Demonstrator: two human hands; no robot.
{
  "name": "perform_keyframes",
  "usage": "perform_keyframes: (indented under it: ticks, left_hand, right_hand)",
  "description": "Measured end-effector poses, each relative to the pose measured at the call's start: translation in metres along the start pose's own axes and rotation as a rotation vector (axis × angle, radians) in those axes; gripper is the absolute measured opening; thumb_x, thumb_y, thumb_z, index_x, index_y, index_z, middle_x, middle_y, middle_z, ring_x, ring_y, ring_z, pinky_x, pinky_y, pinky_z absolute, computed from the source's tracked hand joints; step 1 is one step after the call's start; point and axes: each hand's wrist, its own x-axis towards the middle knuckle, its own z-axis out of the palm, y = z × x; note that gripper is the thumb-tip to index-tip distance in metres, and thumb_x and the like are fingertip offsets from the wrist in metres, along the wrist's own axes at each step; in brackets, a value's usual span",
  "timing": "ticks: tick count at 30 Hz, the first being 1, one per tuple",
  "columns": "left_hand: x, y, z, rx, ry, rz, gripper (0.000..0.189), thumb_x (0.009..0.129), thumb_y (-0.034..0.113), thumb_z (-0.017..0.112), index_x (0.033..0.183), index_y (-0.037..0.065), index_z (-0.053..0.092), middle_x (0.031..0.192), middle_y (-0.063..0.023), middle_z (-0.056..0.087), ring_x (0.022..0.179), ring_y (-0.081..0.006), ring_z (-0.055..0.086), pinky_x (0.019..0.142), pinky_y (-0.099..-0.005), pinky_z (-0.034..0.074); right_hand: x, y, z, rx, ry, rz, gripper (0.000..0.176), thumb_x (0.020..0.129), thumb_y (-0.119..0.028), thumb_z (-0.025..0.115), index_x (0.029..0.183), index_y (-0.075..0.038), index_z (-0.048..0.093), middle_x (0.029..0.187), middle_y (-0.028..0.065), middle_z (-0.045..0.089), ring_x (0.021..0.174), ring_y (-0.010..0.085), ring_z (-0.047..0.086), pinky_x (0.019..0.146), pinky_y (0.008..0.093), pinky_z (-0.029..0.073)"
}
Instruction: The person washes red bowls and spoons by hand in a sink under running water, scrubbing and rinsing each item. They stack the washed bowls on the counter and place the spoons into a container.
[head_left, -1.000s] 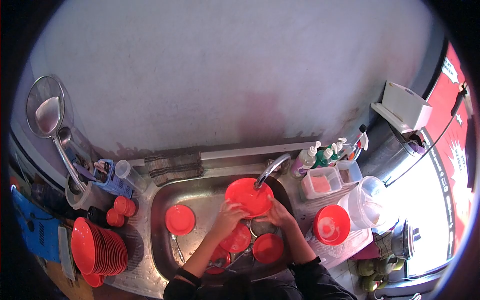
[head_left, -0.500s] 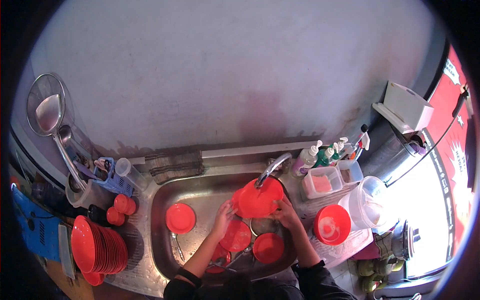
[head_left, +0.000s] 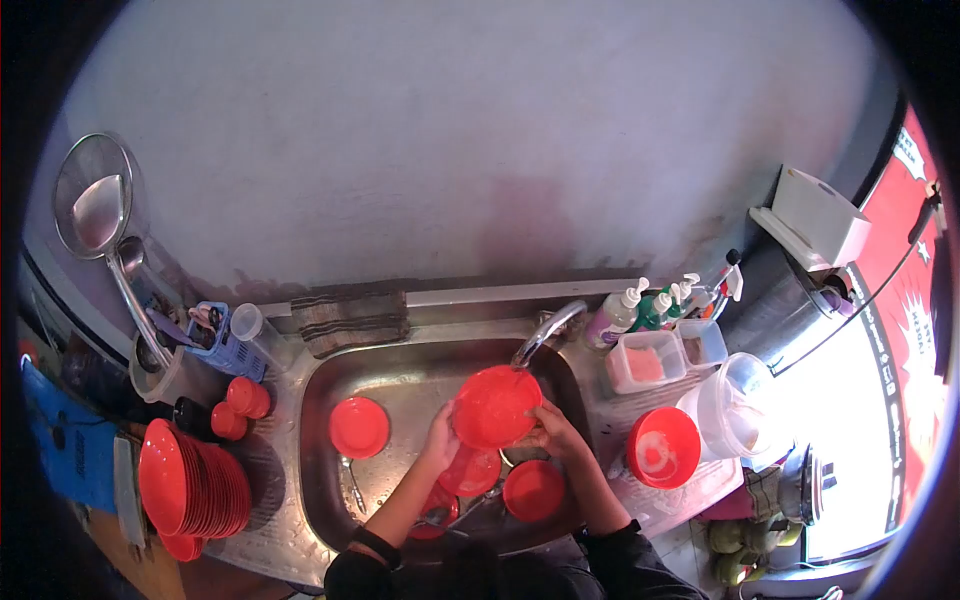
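Observation:
My left hand [head_left: 441, 440] and my right hand [head_left: 552, 430] grip opposite sides of a red bowl [head_left: 497, 407], held just under the tap [head_left: 547, 334]. Its open side faces up towards me. Below it, inside the steel sink [head_left: 318, 420], lie a red plate [head_left: 469, 471] and a red bowl [head_left: 534, 491], with another red dish [head_left: 434, 515] partly covered by my left forearm. At the sink's left a small red plate [head_left: 359, 427] rests apart, with a spoon [head_left: 353, 487] near it. The fingertips under the held bowl are hidden.
A tall stack of red plates [head_left: 195, 480] stands left, near small red cups [head_left: 240, 402] and a blue basket [head_left: 215, 345]. Right of the sink are a sudsy red bowl [head_left: 663, 448], a clear tub with a sponge [head_left: 645, 362], pump bottles [head_left: 620, 315] and a white bucket [head_left: 735, 405].
The red bowl has come slightly down and left, away from the tap spout. A second red rim seen at its left edge no longer shows. Both hands still hold it.

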Motion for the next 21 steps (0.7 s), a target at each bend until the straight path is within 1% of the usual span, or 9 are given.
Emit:
perform_keyframes:
  ticks: [1, 5, 7, 11, 14, 16, 17, 18, 21]
  left_hand:
    - [0.0, 0.001, -0.002, -0.039, -0.004, -0.016, 0.034, 0.079, 0.032, 0.04, 0.103, 0.009, 0.044, 0.106, -0.0046, 0.044, 0.092, -0.0192, 0.045, 0.079, -0.0319, 0.036]
    - [-0.004, 0.002, -0.01, -0.044, 0.021, -0.027, 0.036, 0.077, 0.033, 0.042, 0.104, 0.009, 0.042, 0.105, -0.0053, 0.045, 0.089, -0.0199, 0.046, 0.079, -0.0335, 0.037]
    - [-0.007, 0.0, -0.007, -0.056, 0.018, -0.051, 0.038, 0.077, 0.033, 0.043, 0.106, 0.008, 0.041, 0.105, -0.0063, 0.044, 0.089, -0.021, 0.046, 0.079, -0.0337, 0.037]
    - [-0.006, -0.007, -0.002, -0.121, 0.058, -0.044, 0.043, 0.076, 0.033, 0.044, 0.109, 0.007, 0.036, 0.106, -0.0093, 0.042, 0.09, -0.0248, 0.046, 0.08, -0.0352, 0.037]
    - [-0.014, -0.004, 0.006, -0.141, -0.011, -0.1, 0.042, 0.076, 0.033, 0.044, 0.108, 0.007, 0.036, 0.106, -0.0105, 0.042, 0.092, -0.0259, 0.046, 0.082, -0.037, 0.036]
    - [-0.014, -0.005, 0.008, -0.138, -0.043, -0.133, 0.039, 0.076, 0.032, 0.045, 0.106, 0.009, 0.037, 0.105, -0.0094, 0.044, 0.092, -0.0248, 0.046, 0.082, -0.0368, 0.036]
    - [-0.015, -0.004, 0.009, -0.136, -0.072, -0.164, 0.037, 0.076, 0.032, 0.045, 0.105, 0.011, 0.038, 0.103, -0.0083, 0.045, 0.093, -0.0236, 0.045, 0.081, -0.0367, 0.036]
    - [-0.016, -0.004, 0.009, -0.134, -0.073, -0.161, 0.037, 0.076, 0.032, 0.045, 0.105, 0.011, 0.038, 0.103, -0.0083, 0.045, 0.093, -0.0236, 0.045, 0.081, -0.0367, 0.036]
    - [-0.024, -0.005, 0.005, -0.077, -0.034, -0.2, 0.042, 0.075, 0.027, 0.047, 0.109, 0.005, 0.036, 0.108, -0.0113, 0.044, 0.098, -0.027, 0.044, 0.082, -0.0413, 0.037]
  right_hand:
    - [-0.001, 0.0, -0.001, 0.015, -0.066, 0.152, 0.044, 0.074, -0.011, 0.043, 0.117, -0.013, 0.03, 0.105, 0.0072, 0.045, 0.086, 0.0276, 0.052, 0.067, 0.0452, 0.046]
    - [-0.008, 0.004, 0.008, 0.112, 0.004, 0.071, 0.05, 0.072, -0.01, 0.043, 0.12, -0.014, 0.026, 0.109, 0.0074, 0.042, 0.09, 0.0272, 0.05, 0.067, 0.0444, 0.046]
    - [-0.009, 0.011, 0.017, -0.077, 0.009, -0.322, 0.057, 0.07, -0.008, 0.044, 0.122, -0.016, 0.022, 0.113, 0.008, 0.038, 0.096, 0.0261, 0.046, 0.067, 0.0435, 0.047]
    - [0.002, 0.02, 0.0, -0.232, -0.055, -0.371, 0.064, 0.069, -0.006, 0.045, 0.124, -0.017, 0.016, 0.118, 0.0075, 0.033, 0.101, 0.0253, 0.042, 0.068, 0.0437, 0.046]
    - [0.003, 0.016, 0.001, -0.046, -0.052, -0.382, 0.068, 0.067, -0.005, 0.046, 0.125, -0.019, 0.013, 0.119, 0.0073, 0.03, 0.103, 0.0249, 0.04, 0.068, 0.0422, 0.046]
    - [0.001, 0.016, 0.01, -0.128, 0.066, -0.453, 0.069, 0.066, -0.002, 0.045, 0.125, -0.018, 0.011, 0.12, 0.0079, 0.029, 0.103, 0.0256, 0.041, 0.068, 0.04, 0.047]
    - [0.0, 0.017, 0.009, -0.127, 0.065, -0.455, 0.069, 0.066, -0.002, 0.045, 0.125, -0.018, 0.011, 0.12, 0.0079, 0.029, 0.103, 0.0256, 0.041, 0.068, 0.04, 0.047]
    - [-0.002, 0.019, 0.009, -0.026, -0.028, -0.369, 0.069, 0.066, 0.0, 0.044, 0.125, -0.017, 0.011, 0.12, 0.0086, 0.03, 0.102, 0.0258, 0.042, 0.068, 0.0393, 0.047]
    - [-0.02, 0.021, 0.012, 0.126, -0.184, -0.217, 0.068, 0.066, 0.002, 0.043, 0.125, -0.014, 0.012, 0.119, 0.0095, 0.031, 0.101, 0.0262, 0.043, 0.069, 0.0392, 0.047]
